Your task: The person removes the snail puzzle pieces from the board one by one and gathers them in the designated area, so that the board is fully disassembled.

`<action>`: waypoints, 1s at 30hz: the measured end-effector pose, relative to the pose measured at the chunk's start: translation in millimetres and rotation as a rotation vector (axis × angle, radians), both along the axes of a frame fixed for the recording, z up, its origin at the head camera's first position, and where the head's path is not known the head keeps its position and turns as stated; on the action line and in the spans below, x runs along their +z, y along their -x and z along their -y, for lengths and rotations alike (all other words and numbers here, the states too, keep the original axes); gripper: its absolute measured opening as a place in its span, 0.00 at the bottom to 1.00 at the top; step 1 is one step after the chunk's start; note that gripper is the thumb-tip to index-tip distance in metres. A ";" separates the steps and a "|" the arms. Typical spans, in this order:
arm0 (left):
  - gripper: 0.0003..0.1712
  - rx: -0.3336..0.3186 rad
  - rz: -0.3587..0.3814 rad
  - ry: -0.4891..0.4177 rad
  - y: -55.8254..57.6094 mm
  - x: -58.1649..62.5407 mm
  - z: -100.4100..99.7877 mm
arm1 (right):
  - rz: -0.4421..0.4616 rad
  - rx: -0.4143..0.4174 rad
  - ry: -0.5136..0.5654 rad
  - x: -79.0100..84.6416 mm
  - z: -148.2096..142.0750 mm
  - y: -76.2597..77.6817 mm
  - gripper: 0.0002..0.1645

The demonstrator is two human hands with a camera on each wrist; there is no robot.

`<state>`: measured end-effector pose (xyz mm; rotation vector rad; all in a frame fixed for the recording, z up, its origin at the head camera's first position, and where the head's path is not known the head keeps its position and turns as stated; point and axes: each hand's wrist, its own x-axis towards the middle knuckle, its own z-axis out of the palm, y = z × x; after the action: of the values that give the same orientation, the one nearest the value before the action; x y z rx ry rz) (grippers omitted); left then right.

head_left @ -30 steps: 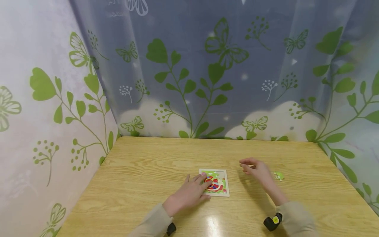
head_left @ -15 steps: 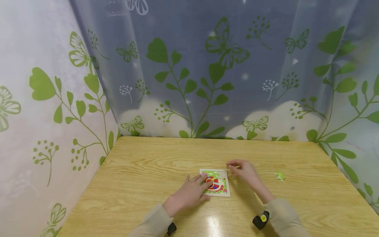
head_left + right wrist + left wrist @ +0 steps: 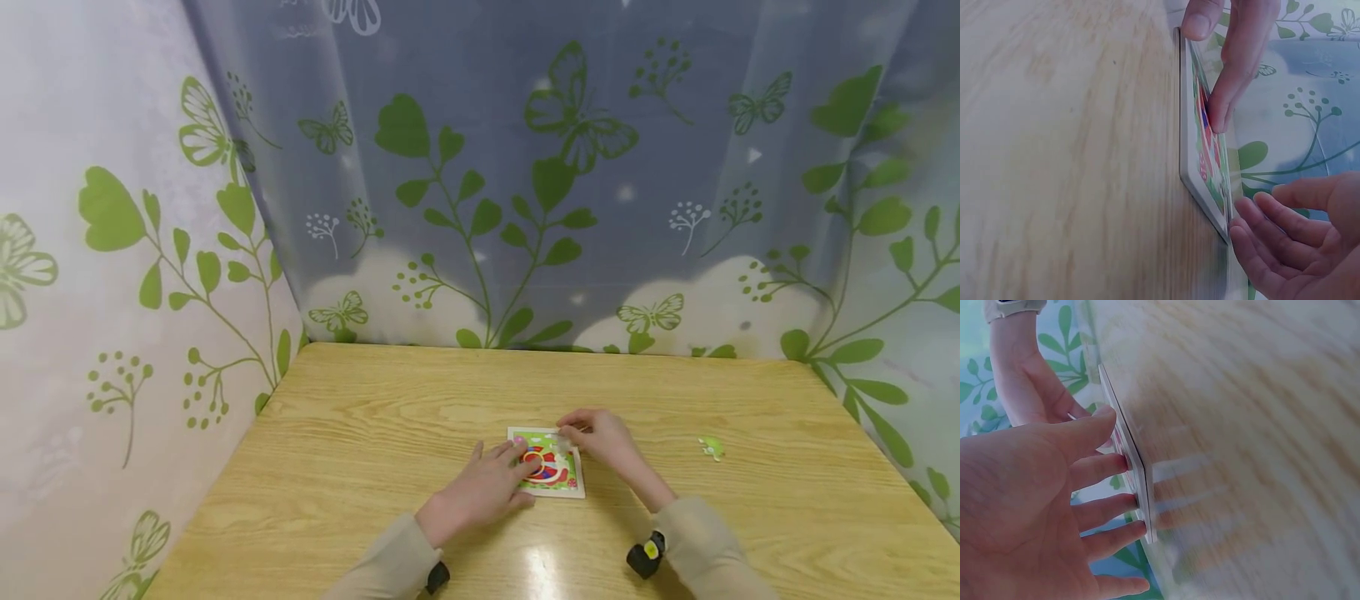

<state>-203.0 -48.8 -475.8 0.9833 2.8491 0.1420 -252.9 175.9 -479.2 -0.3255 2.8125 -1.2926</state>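
Note:
A square jigsaw puzzle (image 3: pixel 558 475) with a pale frame and a red, blue and green picture lies flat on the table. My left hand (image 3: pixel 483 483) rests on its left part, fingers outstretched and touching the picture. At the upper right corner is my right hand (image 3: pixel 609 443), thumb and fingers together over a pale patch in the picture. A thin pale edge shows at those fingertips in the left wrist view, seemingly a puzzle piece (image 3: pixel 1072 416), mostly hidden. The right wrist view has the right fingers (image 3: pixel 1260 225) curled beside the frame's corner.
A small green puzzle piece (image 3: pixel 712 447) lies on the wooden table (image 3: pixel 360 433) to the right of the right hand. Curtains (image 3: pixel 480 250) with leaf and butterfly prints hang behind the table and along its sides.
My right hand has moved left from beside the green piece to the puzzle's upper right corner. The left hand stays on the puzzle, and the green piece lies where it was.

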 end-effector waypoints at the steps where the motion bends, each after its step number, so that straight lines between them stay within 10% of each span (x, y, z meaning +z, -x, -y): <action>1: 0.34 -0.001 0.002 -0.002 0.3 -0.1 -0.2 | -0.002 0.002 -0.007 -0.4 1.1 -0.1 0.11; 30: 0.33 0.000 -0.024 0.018 -0.1 1.7 -3.0 | 0.018 0.014 -0.094 0.8 15.1 1.7 0.11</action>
<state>-202.9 -45.7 -474.1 0.9888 2.8663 0.1049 -254.6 160.8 -478.4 -0.3270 2.8387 -1.1502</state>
